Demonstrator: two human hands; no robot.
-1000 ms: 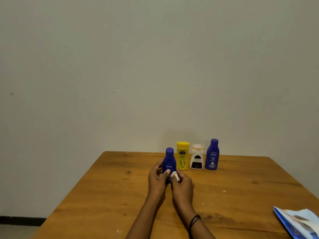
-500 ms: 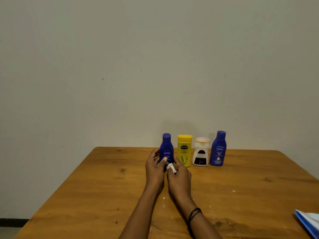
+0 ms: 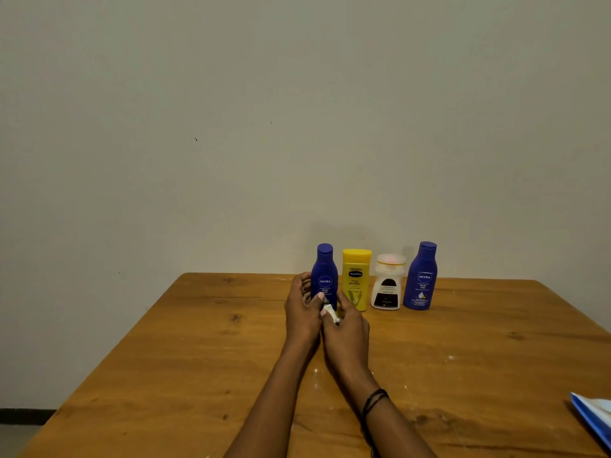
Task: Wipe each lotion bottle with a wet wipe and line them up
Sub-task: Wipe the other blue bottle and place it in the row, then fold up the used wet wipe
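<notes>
A small blue lotion bottle [image 3: 324, 272] stands upright at the left end of a row near the table's far edge. My left hand [image 3: 302, 312] wraps its lower left side. My right hand [image 3: 347, 328] pinches a small white wet wipe [image 3: 331, 314] against the bottle's base. To the right stand a yellow bottle [image 3: 356, 279], a white bottle with a dark label [image 3: 387, 282] and a taller blue bottle [image 3: 421, 276], all upright.
The wooden table [image 3: 198, 358] reaches to a plain wall behind the bottles. A blue and white wipe packet [image 3: 593, 414] lies at the table's right front edge. White specks dot the wood near my forearms.
Both hands have carried the small blue bottle away from me and set it beside the yellow bottle in the row. The view has tilted, and the packet has slid toward the frame's edge.
</notes>
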